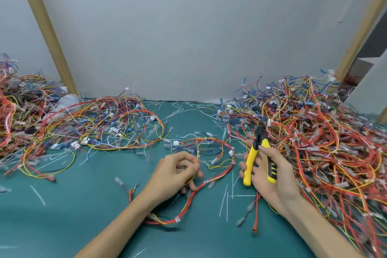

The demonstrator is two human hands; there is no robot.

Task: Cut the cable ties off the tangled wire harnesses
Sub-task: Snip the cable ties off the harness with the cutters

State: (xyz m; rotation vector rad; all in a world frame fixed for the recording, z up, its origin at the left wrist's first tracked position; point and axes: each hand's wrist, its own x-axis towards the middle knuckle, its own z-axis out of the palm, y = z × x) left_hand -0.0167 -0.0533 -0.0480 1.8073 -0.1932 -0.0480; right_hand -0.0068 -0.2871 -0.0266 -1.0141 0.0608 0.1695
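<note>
Head view: cutter (260,154) tips lost among wires (314,142)

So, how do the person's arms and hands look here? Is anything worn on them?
Both arms are bare from the frame's lower edge to the wrists: no sleeves show. The left hand and right hand wear no gloves, and no rings, watch or bracelet are visible. Fingernails look short and unpainted.

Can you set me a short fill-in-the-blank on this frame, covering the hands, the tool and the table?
1. The right hand holds cutters with black and ____ handles.
2. The left hand pinches a looped red and yellow wire harness lying on the ____ mat.
3. The cutters' handles are spread ____.
4. The larger wire pile lies on the person's ____ side.

Missing words: yellow; green; apart; right
</note>
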